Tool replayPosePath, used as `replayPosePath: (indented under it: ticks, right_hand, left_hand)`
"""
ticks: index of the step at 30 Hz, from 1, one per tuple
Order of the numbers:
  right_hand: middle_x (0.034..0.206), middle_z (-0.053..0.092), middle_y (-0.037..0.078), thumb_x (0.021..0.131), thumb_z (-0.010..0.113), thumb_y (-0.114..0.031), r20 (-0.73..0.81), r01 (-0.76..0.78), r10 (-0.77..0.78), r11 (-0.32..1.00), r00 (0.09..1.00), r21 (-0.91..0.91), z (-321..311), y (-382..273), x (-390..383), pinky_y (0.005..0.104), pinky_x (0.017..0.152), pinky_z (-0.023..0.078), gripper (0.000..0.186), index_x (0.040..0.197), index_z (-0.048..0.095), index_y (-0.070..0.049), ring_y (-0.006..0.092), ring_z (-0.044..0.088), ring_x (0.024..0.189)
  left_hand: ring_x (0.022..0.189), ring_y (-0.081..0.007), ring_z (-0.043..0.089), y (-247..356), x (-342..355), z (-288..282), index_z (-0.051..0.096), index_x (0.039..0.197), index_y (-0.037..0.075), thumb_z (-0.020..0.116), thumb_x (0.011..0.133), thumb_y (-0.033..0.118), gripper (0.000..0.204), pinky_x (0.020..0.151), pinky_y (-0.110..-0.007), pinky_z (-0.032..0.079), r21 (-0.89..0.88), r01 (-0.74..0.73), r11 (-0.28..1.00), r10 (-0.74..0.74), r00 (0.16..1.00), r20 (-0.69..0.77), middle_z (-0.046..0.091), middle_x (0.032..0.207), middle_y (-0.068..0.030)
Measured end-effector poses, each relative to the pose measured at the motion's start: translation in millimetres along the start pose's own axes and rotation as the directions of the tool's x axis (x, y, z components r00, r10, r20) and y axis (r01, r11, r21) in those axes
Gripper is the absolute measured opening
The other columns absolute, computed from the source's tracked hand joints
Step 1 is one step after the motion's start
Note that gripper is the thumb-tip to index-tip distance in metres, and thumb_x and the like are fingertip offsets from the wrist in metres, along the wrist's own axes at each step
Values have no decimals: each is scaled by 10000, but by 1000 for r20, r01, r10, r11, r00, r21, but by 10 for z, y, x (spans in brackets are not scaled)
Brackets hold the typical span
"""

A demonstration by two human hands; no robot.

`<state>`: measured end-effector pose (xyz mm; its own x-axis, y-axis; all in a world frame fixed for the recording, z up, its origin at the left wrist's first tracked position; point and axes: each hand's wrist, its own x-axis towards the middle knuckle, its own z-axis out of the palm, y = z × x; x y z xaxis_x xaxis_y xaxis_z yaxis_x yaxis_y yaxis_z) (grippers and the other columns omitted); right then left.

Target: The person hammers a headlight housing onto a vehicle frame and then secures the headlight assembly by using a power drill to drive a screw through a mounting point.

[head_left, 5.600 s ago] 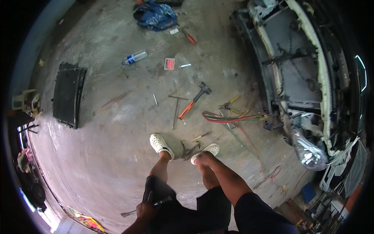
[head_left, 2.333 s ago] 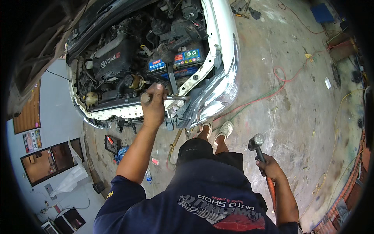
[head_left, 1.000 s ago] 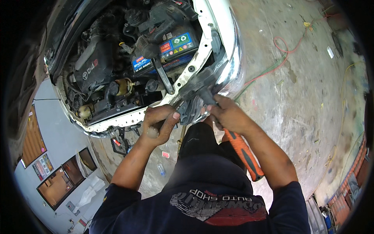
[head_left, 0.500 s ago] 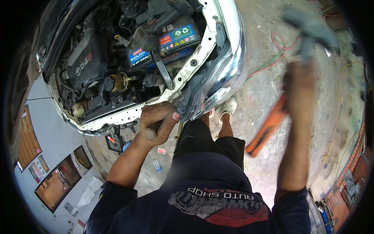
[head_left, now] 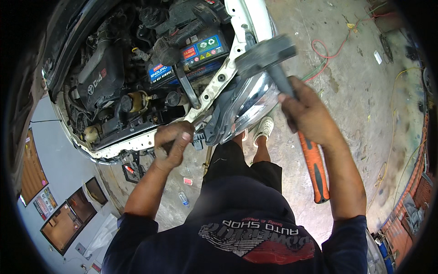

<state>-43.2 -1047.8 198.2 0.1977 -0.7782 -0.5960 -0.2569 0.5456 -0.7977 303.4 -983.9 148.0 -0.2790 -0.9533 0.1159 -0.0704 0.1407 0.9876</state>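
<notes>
My right hand grips a hammer with a dark, heavy head and an orange-and-black handle. From this view the hammer head overlaps the headlight and the white front body frame; contact cannot be told. My left hand is closed round a short metal bar, chisel-like in shape. Its thin end points at the frame beside the headlight's inner corner, and the fingers hide most of the rest. A grey plastic bracket sits next to that hand, at the headlight's lower corner.
The engine bay, with a battery and dark engine cover, lies beyond my left hand. Red and green hoses trail over the concrete floor. A plastic bottle and a small red box lie below.
The hammer has swung leftward from the far right to over the headlight, its handle now tilted the other way. My left hand has shifted slightly left, still holding the metal bar.
</notes>
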Motion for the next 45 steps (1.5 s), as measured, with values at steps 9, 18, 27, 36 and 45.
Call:
replayPosePath:
  ticks: [9,18,27,36,45]
  right_hand:
    - [714,530,6,1050,602,-180,-170,52,-47,998,984,23,-206,-161,-185,268,471,430,227,1163,559,12,91,500,504]
    - [704,560,18,1053,588,-127,13,-185,185,983,983,-1,140,222,-337,271,457,441,242,1233,547,30,101,513,497]
    - [715,538,2,1064,597,-157,22,-126,128,987,992,-98,373,134,-77,270,464,446,304,1303,530,19,87,509,523]
    - [775,611,114,1039,628,-182,297,-154,187,979,937,-133,982,526,351,384,603,503,240,1161,589,21,184,592,640]
    - [713,510,-52,1006,685,-281,-319,-7,39,995,947,101,-110,-116,-212,219,462,361,422,1340,597,-39,44,449,531]
  left_hand:
    - [722,-210,490,98,-168,63,597,809,6,631,1067,286,382,781,-406,461,-220,146,965,-211,926,-313,523,734,-68]
    - [767,-168,586,-130,-380,-259,693,870,-16,622,1062,283,362,738,-332,472,-238,106,966,-183,926,-330,660,811,-85]
    - [708,-141,643,357,448,23,742,980,19,733,978,80,61,672,-326,504,-33,182,983,-182,983,3,715,867,-81]
    - [567,-117,485,277,253,-4,648,784,-29,669,1023,94,269,549,-307,378,38,253,967,-247,961,-128,558,644,-63]
    - [628,-124,531,345,274,-6,656,820,-26,618,1057,138,291,596,-292,416,230,314,921,-326,945,17,601,720,-50]
